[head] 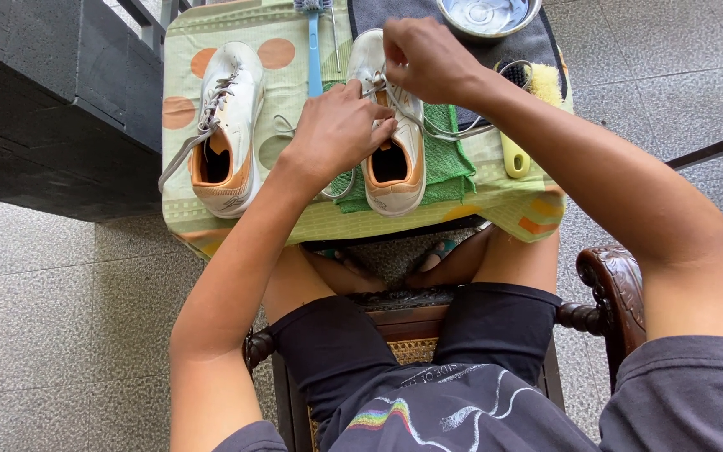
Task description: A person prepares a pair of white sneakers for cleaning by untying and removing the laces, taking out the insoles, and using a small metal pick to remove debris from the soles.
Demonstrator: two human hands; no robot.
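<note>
Two white sneakers with orange lining sit on a small table under a green cloth with orange dots [495, 209]. The right sneaker [399, 172] rests on a green towel [453, 163]. My left hand [336, 130] presses on that shoe's left side near the tongue. My right hand [424, 59] is over the shoe's front, fingers pinched on its grey lace [453, 131], which loops out to the right. The left sneaker [228, 125] lies apart, its laces trailing off the table's left edge.
A blue-handled brush [315, 50] lies between the shoes. A yellow-handled brush [514, 151] and a metal bowl [489, 17] on a dark mat sit at the right and far side. I sit on a carved wooden chair [617, 285]. A dark bench [52, 100] stands left.
</note>
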